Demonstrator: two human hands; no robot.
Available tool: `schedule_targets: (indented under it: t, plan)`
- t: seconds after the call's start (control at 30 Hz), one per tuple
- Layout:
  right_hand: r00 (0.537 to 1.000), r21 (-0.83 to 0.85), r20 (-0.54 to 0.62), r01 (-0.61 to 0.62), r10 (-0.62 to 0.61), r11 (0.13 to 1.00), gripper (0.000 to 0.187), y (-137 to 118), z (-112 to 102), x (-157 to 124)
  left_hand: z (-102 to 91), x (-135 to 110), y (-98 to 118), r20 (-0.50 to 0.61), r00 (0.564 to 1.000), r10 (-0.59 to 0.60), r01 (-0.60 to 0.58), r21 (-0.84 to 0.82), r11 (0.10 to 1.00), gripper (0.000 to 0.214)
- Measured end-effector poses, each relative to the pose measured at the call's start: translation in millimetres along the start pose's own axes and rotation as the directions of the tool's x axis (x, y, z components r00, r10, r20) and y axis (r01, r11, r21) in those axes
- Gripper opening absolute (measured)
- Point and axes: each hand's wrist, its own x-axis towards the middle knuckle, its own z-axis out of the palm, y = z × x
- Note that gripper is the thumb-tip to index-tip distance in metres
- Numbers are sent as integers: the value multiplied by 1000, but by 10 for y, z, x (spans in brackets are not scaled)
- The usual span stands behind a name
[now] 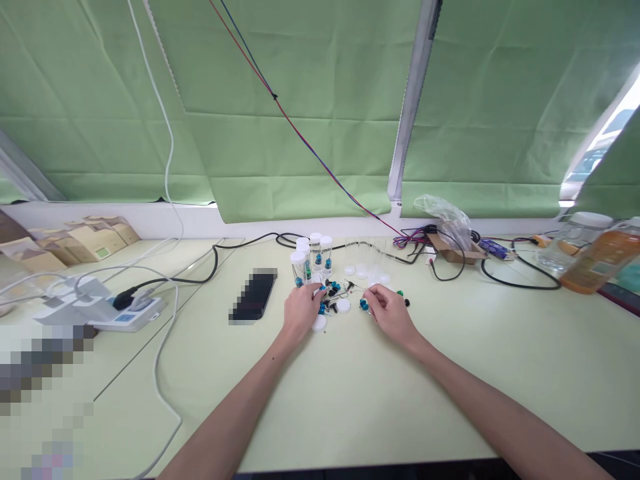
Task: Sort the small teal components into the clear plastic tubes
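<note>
My left hand (302,311) rests on the table with its fingers curled in at the left side of a pile of small blue and black parts (333,289). A blue piece shows at its fingertips; whether it is gripped is too small to tell. My right hand (393,313) is closed in a pinch at the pile's right side, beside a small blue part (364,305). What the pinch holds is hidden. Round white caps (343,305) lie between and below the hands. Behind my left hand stand several clear tubes with white caps (326,241), with blue or green parts inside.
More clear tubes (364,257) stand behind the pile. A dark phone (254,295) lies left, near a white power strip (133,315) with cables. A cardboard box (457,250), wiring and an orange bottle (603,260) are at right. Cardboard packets (95,237) stand back left.
</note>
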Motion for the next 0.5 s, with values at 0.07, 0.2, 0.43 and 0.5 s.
schedule_targets:
  t: [0.07,0.2,0.43,0.5]
  plan:
    - [1000,-4,1,5,-5,1000,34,2,-3,3,-6,-1,1,15,1000,3,-3,8,1000,26]
    - [1000,-14,4,4,-4,1000,36,5,-6,7,-20,2,6,46,999,11,-13,25,1000,27]
    - [1000,-36,10,7,-7,999,37,14,-3,2,-18,8,17,69,998,9,-12,38,999,28]
    - [1000,-42,16,11,-10,999,36,18,-4,1,-17,9,16,71,997,17,-20,40,999,29]
